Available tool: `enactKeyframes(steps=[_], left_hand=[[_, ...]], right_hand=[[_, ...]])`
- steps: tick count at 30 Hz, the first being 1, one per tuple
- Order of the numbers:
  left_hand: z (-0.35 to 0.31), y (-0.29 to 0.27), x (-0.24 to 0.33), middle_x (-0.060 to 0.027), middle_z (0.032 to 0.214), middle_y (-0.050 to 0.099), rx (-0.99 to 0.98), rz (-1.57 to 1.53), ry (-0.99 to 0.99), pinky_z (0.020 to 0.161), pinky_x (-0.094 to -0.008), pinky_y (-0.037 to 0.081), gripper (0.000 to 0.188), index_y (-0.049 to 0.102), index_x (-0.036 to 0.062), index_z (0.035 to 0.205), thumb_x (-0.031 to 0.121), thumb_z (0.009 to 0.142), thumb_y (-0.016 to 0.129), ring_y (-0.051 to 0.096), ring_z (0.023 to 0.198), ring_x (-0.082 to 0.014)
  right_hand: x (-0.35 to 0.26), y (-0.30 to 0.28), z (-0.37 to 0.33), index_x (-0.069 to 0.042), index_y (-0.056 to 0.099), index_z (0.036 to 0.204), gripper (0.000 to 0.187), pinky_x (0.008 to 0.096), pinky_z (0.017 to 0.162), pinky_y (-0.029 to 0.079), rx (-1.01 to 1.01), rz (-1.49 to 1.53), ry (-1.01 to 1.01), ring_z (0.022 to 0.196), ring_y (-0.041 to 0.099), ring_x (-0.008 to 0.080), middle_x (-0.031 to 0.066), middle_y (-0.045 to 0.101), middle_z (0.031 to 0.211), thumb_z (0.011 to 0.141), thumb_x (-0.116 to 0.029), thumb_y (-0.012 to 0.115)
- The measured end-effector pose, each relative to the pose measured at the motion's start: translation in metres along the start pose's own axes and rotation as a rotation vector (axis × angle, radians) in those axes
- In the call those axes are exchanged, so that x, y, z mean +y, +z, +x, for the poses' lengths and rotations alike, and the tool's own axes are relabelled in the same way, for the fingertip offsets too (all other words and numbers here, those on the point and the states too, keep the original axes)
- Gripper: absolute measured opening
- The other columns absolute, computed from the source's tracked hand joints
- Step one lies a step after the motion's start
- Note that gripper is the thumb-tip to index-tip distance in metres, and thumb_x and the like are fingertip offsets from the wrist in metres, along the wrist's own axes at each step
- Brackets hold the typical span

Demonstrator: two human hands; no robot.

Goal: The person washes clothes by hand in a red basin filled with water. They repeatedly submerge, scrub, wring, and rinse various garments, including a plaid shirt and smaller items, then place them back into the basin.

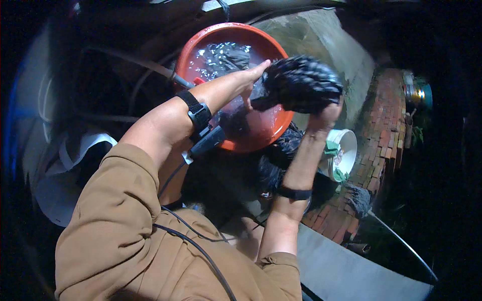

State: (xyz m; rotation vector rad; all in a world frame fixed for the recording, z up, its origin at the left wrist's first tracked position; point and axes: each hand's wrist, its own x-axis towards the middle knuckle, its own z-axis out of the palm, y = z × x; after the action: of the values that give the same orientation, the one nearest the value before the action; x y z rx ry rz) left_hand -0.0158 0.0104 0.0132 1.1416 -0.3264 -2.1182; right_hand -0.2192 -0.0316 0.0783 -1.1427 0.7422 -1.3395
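A black-and-white patterned bundle (304, 83), blurred by motion and looking like bunched wet cloth, is raised over the right rim of a red basin (280, 131). My left hand (252, 79) is closed on its left end, above the water. At the bundle's lower right, my right hand (327, 114) grips it, its fingers mostly hidden. Sudsy water fills the basin. A dark grey, cloth-like piece (236, 59) pokes through the surface, and another dark shape (235, 122) lies lower in the basin.
Beyond my right forearm stands a white bucket (346, 150) holding green pieces. Dark, shaggy material (288, 143) lies against the basin's right side. A brick strip (384, 130) runs along the right, with a grey lump (358, 200) and a thin rod (401, 243). A black cable (198, 248) crosses my lap.
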Motion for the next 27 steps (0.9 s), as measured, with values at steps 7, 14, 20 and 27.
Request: enactKeyframes(steps=[7, 14, 20, 27], left_hand=[[-0.027, 0.054, -0.001, -0.0131, 0.112, 0.067, -0.336, -0.371, 0.275, 0.082, -0.0525, 0.051, 0.052, 0.065, 0.0094, 0.113, 0.053, 0.088, 0.051, 0.062, 0.101, -0.0305], [0.005, 0.023, 0.001, -0.0067, 0.085, 0.07, 0.048, -0.386, 0.211, 0.077, -0.0383, 0.054, 0.018, 0.068, 0.0074, 0.083, 0.021, 0.088, 0.057, 0.065, 0.079, -0.0196], [0.031, -0.005, -0.022, -0.0127, 0.147, 0.039, 0.182, 0.079, 0.062, 0.096, -0.0575, 0.039, 0.055, 0.044, 0.0092, 0.138, 0.032, 0.09, 0.058, 0.038, 0.131, -0.0332], [0.039, -0.06, -0.005, -0.0161, 0.146, 0.041, 0.412, 0.668, -0.023, 0.103, -0.0604, 0.033, 0.069, 0.048, 0.0148, 0.139, 0.058, 0.086, 0.056, 0.041, 0.132, -0.0345]], right_hand=[[-0.056, 0.005, -0.011, -0.002, 0.057, 0.123, 0.039, 0.0471, 0.093, 0.05, 0.191, 0.071, -0.06, 0.107, 0.06, 0.0306, 0.0135, 0.061, 0.12, 0.093, -0.025, 0.048], [0.067, -0.085, -0.043, 0.003, 0.057, 0.113, 0.033, 0.0349, 0.078, 0.055, 0.253, -0.19, 0.082, 0.086, 0.064, 0.0237, 0.0126, 0.064, 0.103, 0.085, 0.004, 0.04], [0.107, -0.105, -0.058, -0.001, 0.05, 0.126, 0.057, 0.0357, 0.091, 0.047, 0.262, -1.388, -0.099, 0.101, 0.059, 0.026, 0.0188, 0.059, 0.114, 0.073, -0.011, 0.069], [0.174, 0.002, -0.085, -0.028, 0.021, 0.151, 0.106, 0.0752, 0.098, 0.027, -0.453, -1.459, 0.519, 0.139, 0.014, 0.051, 0.0195, 0.017, 0.154, 0.065, -0.046, 0.08]])
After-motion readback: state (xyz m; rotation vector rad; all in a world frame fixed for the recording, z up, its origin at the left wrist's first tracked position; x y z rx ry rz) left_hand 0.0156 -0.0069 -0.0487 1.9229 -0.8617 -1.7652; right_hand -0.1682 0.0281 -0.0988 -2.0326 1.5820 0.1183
